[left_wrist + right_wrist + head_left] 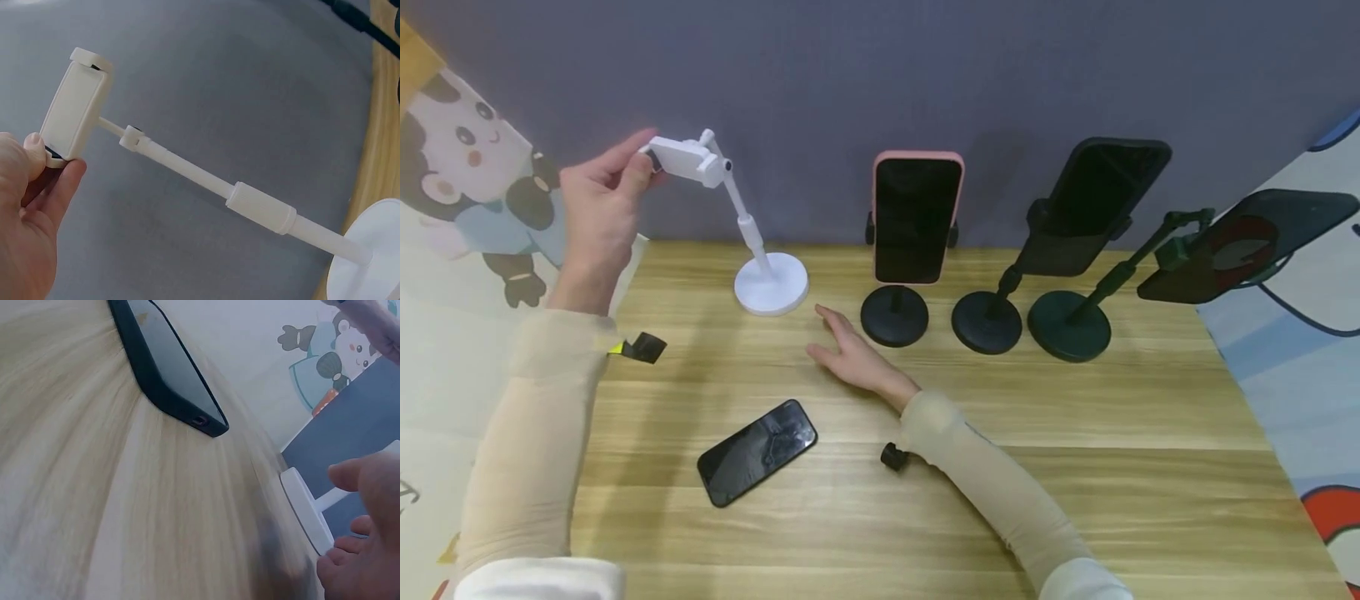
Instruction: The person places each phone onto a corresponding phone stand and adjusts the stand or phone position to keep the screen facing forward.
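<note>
A white phone stand (pixel 751 233) stands at the back left of the table, its round base (pixel 771 284) flat on the wood. My left hand (pixel 601 196) pinches the end of the stand's clamp (pixel 74 109) between thumb and fingers; the clamp holds no phone. Over the table in front of the base, my right hand (pixel 857 357) reaches with fingers extended, holding nothing. A black phone (pixel 757 452) lies screen up on the table, nearer the front than the right hand. In the right wrist view the phone's edge (pixel 181 406) shows close by.
Right of the white stand, a pink-edged phone (pixel 919 218) sits in a black stand (pixel 895 317). Beside it are another black stand (pixel 987 322) with a dark phone (pixel 1097 204) and a dark green stand (pixel 1070 327) with a tilted phone (pixel 1247 243). A grey wall (pixel 820 75) rises behind.
</note>
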Demonstrator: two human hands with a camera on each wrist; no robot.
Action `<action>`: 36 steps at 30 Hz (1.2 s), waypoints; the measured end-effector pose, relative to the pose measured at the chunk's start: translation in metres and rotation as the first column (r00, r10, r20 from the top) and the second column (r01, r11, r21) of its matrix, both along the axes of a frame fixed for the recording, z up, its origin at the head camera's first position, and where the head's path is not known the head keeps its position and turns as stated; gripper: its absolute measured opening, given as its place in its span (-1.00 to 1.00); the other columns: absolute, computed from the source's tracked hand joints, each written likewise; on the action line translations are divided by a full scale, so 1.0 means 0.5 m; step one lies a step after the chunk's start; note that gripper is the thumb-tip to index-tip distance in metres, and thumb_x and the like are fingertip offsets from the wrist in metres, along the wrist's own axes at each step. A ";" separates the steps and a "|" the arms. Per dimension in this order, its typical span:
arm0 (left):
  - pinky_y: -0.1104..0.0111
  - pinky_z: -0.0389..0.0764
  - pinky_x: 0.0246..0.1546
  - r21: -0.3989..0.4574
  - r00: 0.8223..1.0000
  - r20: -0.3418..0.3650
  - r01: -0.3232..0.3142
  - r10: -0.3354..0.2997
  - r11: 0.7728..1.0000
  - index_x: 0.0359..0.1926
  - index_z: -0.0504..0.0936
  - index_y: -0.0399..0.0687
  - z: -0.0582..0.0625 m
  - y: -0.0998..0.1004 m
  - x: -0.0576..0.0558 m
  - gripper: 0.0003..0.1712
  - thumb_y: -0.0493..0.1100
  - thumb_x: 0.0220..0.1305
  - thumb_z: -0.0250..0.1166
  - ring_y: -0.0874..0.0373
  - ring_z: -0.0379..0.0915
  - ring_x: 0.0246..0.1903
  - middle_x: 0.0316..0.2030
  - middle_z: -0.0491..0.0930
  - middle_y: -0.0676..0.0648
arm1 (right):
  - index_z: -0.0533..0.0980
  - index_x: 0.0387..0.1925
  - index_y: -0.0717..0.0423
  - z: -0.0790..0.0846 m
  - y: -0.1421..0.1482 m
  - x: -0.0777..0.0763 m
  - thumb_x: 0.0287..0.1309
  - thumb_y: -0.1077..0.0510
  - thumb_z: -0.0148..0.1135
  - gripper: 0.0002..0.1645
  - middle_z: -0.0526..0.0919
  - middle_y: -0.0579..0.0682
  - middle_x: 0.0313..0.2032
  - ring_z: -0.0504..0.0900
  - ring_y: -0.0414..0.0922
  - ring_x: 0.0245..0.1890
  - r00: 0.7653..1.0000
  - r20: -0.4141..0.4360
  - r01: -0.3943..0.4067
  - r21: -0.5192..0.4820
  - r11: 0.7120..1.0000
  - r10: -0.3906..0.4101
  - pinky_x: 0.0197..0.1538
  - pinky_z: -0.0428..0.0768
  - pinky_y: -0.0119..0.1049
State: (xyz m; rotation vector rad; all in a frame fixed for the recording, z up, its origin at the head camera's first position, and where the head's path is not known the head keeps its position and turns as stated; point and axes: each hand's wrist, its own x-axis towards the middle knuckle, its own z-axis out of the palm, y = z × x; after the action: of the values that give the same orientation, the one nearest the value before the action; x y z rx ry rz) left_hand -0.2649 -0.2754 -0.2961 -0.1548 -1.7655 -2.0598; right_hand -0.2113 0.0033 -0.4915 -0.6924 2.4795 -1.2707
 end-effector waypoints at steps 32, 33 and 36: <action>0.54 0.55 -0.16 -0.202 0.978 -0.209 -0.048 0.005 0.978 -0.04 0.65 -0.31 -0.044 0.121 0.101 -0.65 -0.36 0.09 0.31 0.19 0.59 -0.31 -0.19 0.70 0.00 | 0.10 0.43 0.14 -0.006 0.017 0.011 0.35 -0.13 -0.06 -0.25 -0.06 0.09 0.47 -0.18 -0.08 0.43 0.912 -0.375 -0.045 0.305 0.951 0.163 0.43 -0.02 -0.14; 0.55 0.55 -0.17 -0.203 0.977 -0.215 -0.048 0.004 0.978 -0.04 0.65 -0.32 -0.045 0.125 0.104 -0.65 -0.37 0.09 0.31 0.19 0.59 -0.32 -0.20 0.70 0.00 | 0.12 0.42 0.14 -0.006 0.019 0.012 0.35 -0.13 -0.05 -0.26 -0.04 0.10 0.46 -0.17 -0.08 0.43 0.903 -0.395 -0.040 0.316 0.948 0.170 0.43 -0.01 -0.14; 0.53 0.57 -0.20 -0.203 0.965 -0.263 -0.053 -0.002 0.978 -0.05 0.64 -0.37 -0.049 0.135 0.109 -0.66 -0.39 0.10 0.30 0.19 0.60 -0.34 -0.22 0.71 -0.01 | 0.18 0.40 0.14 -0.010 0.024 0.014 0.35 -0.13 -0.05 -0.28 0.04 0.12 0.44 -0.10 -0.06 0.42 0.873 -0.446 -0.032 0.354 0.935 0.199 0.42 0.03 -0.12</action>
State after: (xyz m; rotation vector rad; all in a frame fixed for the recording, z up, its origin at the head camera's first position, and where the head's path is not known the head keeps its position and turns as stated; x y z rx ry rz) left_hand -0.2105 -0.2080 -0.3206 -0.4433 -1.8006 -1.7401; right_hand -0.2041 0.0153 -0.4967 -1.1539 2.8792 -0.6508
